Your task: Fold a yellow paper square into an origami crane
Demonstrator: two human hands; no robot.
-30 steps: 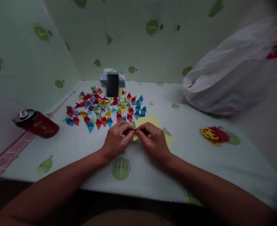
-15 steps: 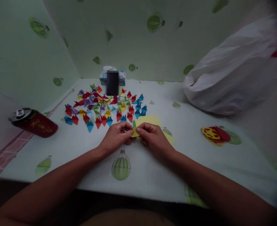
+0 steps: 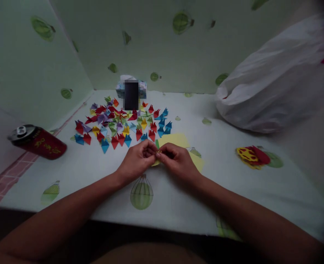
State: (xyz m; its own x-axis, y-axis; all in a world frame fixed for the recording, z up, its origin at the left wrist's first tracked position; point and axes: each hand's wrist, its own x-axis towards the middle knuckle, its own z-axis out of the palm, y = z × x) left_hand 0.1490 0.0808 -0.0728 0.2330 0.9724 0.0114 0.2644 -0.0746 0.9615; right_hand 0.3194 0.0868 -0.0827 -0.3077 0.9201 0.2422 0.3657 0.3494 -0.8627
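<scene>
Between my two hands is a small piece of yellow folded paper [image 3: 156, 163], mostly hidden by the fingers. My left hand [image 3: 138, 156] is closed, pinching its left side. My right hand [image 3: 177, 157] is closed too, its thumb and fingertips pressed on the paper close to the left fingertips. Yellow paper sheets [image 3: 175, 139] lie on the table just behind and beside my right hand, with a small green strip [image 3: 156, 143] at their left edge. Beyond my left hand spread many small folded paper figures [image 3: 121, 140] in red, blue, purple, green, orange and yellow.
A red drink can [image 3: 40, 142] stands at the left. A tissue box [image 3: 143, 89] with a dark blurred rectangle [image 3: 131, 96] before it is at the back. A white plastic bag [image 3: 263, 84] and red-and-yellow cut pieces [image 3: 251, 156] are on the right of the table [image 3: 90, 183].
My fingertips have come closer together, and the yellow paper is now more covered and tilted lower to the left. The view has shifted slightly.
</scene>
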